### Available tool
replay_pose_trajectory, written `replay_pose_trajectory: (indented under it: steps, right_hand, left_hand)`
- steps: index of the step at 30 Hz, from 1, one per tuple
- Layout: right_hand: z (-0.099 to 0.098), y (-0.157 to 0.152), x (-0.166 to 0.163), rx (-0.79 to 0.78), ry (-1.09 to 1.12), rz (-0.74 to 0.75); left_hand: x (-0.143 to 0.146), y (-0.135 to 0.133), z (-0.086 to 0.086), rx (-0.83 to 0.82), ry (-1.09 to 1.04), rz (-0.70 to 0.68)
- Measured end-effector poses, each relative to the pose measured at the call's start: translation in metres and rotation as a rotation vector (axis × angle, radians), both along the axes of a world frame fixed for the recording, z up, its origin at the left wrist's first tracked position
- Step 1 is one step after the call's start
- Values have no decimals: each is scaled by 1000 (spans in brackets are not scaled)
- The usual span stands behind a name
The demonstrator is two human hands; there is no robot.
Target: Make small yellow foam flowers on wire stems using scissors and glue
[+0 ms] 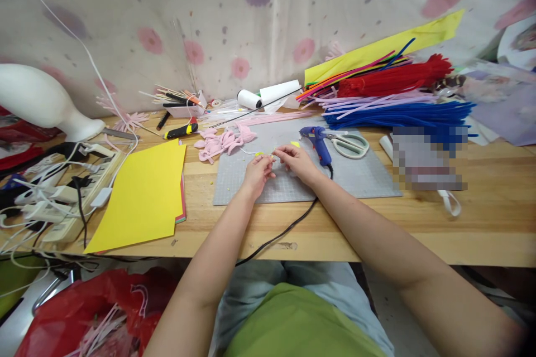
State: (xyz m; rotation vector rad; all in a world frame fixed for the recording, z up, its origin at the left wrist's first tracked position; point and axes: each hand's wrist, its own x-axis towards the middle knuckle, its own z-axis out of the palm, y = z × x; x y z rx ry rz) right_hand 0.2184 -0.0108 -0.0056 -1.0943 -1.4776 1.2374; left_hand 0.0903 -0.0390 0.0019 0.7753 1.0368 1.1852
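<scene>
My left hand [258, 174] is closed in a pinch above the grey cutting mat [234, 181]. My right hand [296, 160] meets it there, thumb and forefinger pressed together. Something tiny and pale yellowish shows between the fingertips, too small to name. A small yellow-green piece [258, 153] and a thin white strand [247, 151] appear just beyond my left fingers. Behind my right hand lies a small yellow scrap [295, 144]. A blue glue gun [319, 145] rests to the right, beside scissors [350, 145] with pale green handles.
Pink fuzzy shapes [224, 142] lie at the mat's left, near a yellow-black utility knife [181, 131]. Yellow sheets [144, 195] and power strips [90, 195] are left. Bundles of blue [402, 115] and red pipe cleaners [393, 79] are back right. A black cord [288, 228] crosses the front edge.
</scene>
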Motion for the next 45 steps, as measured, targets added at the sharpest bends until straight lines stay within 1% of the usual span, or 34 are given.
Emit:
replay_pose_trajectory:
  steps: [4, 8, 10, 15, 17, 19, 23, 25, 31, 34, 37, 38, 41, 42, 43, 44, 45]
  right_hand:
    - [2, -2, 2, -69, 64, 15]
    - [1, -2, 1, -41, 72, 10]
    - [0, 0, 1, 17, 49, -3]
    - [2, 1, 2, 245, -75, -40]
    - [4, 0, 3, 270, -90, -32]
    - [6, -2, 3, 221, -68, -12]
    - [7, -5, 4, 6, 17, -11]
    - [7, -4, 5, -39, 33, -21]
    - [3, -2, 1, 26, -14, 4]
    - [7, 0, 2, 30, -62, -22]
    - [23, 1, 19, -36, -148, -18]
    - [31, 0, 30, -69, -209, 23]
    - [50, -1, 76, -176, -505, 238]
    - [53, -1, 91, -199, -607, 254]
    - [54, 0, 105, -196, -709, 203]
    - [53, 2, 117, -162, -808, 82]
    - [49, 5, 125, -95, -870, -74]
  left_hand:
    - [0, -1, 2, 8, -19, -24]
    - [1, -3, 3, 20, -1, -14]
    - [2, -3, 2, 23, 3, -7]
    - [1, -2, -1, 30, 3, 13]
    - [0, -2, -2, 28, -2, 18]
    - [0, -2, -1, 29, -8, 15]
    - [1, -2, 0, 40, 0, 6]
    - [1, -2, 0, 46, 10, 7]
    - [2, -2, -2, 44, 5, 8]
    - [2, -3, -1, 49, 2, 8]
    - [0, -3, -1, 47, 14, 27]
    - [-2, -3, -1, 44, 15, 35]
    - [-5, -2, -1, 36, 2, 56]
    - [-6, -2, -1, 34, -3, 63]
    - [-7, -2, -1, 34, -5, 70]
    - [-7, -1, -1, 36, -4, 79]
    - [-7, -1, -1, 39, 0, 89]
